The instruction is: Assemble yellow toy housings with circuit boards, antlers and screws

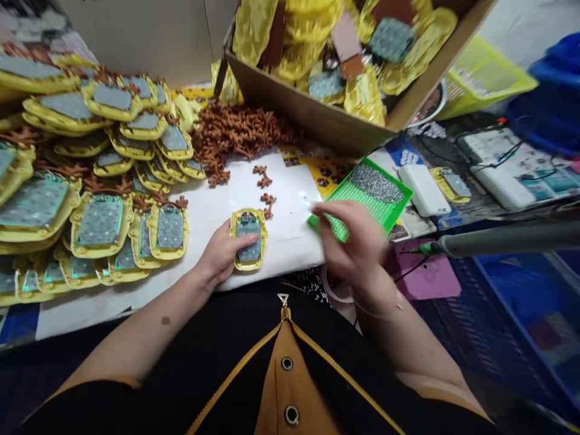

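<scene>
My left hand [223,252] grips a yellow plastic casing half [234,241] with a grey-green panel set in it, the thumb lying across the panel. It is held over the front edge of the white work surface. To the right, my right hand [351,238] is blurred by motion, its fingers drawn together in front of a green tray [392,223]. Whatever is between those fingertips is too small to make out. Small metal pieces, apparently screws [378,186], fill the far part of the tray. Two brown branched plastic pieces [263,176] lie beyond the held casing.
Stacked yellow casings [102,225] cover the left side. A heap of brown branched pieces [244,130] sits behind, next to a cardboard box [308,99] of yellow parts. At right, a grey electric screwdriver [489,240] juts in above a pink stool-like surface [428,278].
</scene>
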A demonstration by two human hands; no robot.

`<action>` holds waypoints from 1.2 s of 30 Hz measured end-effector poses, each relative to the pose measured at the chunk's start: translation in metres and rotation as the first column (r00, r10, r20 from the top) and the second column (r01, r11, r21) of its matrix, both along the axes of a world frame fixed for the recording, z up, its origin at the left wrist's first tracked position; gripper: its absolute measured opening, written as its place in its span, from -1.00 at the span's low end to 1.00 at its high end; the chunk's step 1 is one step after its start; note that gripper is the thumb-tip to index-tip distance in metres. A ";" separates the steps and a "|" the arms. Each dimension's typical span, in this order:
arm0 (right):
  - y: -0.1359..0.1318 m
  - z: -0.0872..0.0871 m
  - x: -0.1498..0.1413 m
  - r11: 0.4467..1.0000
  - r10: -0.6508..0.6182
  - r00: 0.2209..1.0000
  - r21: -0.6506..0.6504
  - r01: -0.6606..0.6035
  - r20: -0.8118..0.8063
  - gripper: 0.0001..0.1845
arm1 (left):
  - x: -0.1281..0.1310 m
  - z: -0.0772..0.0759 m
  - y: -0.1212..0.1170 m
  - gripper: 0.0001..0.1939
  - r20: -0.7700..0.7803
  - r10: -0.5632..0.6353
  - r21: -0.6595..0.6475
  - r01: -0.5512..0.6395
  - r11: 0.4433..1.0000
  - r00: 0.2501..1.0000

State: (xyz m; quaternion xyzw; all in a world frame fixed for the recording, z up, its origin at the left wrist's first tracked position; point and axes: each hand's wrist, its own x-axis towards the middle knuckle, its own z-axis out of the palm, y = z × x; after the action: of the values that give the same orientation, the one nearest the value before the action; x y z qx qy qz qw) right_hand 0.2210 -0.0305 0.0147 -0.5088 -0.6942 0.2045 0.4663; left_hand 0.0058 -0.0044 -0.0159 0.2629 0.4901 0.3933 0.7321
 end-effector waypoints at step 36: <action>0.019 -0.054 -0.027 0.611 -0.104 0.646 -0.561 -0.559 -0.757 -0.48 | -0.005 0.004 -0.011 -0.55 0.036 0.066 0.040 -0.067 0.997 0.997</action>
State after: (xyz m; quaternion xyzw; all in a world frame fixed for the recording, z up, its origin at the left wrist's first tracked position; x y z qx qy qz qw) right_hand 0.1937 -0.0114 -0.0394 -0.4253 -0.3605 0.7225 0.4090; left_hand 0.0004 -0.0157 -0.0114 0.2543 0.4776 0.4320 0.7215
